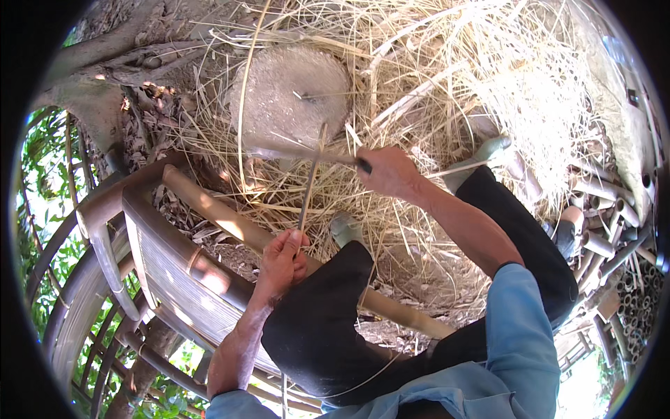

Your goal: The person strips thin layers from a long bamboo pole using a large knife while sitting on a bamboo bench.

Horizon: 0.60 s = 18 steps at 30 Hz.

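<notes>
My left hand (283, 258) is closed around a thin bamboo strip (308, 192), in front of my bent knee. From there the strip slants up and away toward a round, flat-topped block (289, 80). My right hand (391, 171) grips a long-bladed knife (286, 151); its blade points left across the near edge of the block. The blade crosses the strip near its far end, but I cannot tell whether they touch. Most of the knife's handle is hidden in my fist.
Loose pale shavings (447, 84) cover the ground around the block. A bamboo bench frame (188, 258) stands at my left, with a long pole (216, 213) beside it. Tree roots (105, 63) lie far left. Cut bamboo tubes (631, 286) are stacked at right.
</notes>
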Each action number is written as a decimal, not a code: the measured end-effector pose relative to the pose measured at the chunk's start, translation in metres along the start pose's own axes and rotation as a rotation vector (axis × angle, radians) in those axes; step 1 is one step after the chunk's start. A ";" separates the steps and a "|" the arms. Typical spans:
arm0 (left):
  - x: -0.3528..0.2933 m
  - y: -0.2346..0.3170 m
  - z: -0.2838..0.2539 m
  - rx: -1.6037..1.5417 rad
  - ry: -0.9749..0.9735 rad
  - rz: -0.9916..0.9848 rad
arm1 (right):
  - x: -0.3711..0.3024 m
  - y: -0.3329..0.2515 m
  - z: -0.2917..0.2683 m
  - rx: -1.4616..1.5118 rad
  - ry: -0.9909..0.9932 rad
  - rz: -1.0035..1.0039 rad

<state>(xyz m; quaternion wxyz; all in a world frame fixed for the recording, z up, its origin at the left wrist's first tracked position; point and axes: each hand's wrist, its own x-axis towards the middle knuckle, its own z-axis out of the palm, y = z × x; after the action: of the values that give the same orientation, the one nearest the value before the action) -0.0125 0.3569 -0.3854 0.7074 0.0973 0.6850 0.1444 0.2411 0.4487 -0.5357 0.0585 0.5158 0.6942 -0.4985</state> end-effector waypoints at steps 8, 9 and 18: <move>-0.005 -0.007 -0.004 0.191 0.012 0.002 | 0.001 -0.003 -0.003 0.083 0.077 0.066; -0.002 -0.007 -0.006 0.222 0.038 0.016 | -0.014 -0.023 -0.009 0.008 -0.010 -0.006; 0.003 -0.008 -0.011 0.511 0.213 0.215 | -0.013 -0.009 0.001 0.099 -0.009 0.095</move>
<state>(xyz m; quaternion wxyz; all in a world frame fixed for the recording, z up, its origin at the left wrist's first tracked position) -0.0224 0.3495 -0.3913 0.5650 0.3283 0.7552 0.0508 0.2398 0.4400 -0.5226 0.0597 0.5480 0.6433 -0.5313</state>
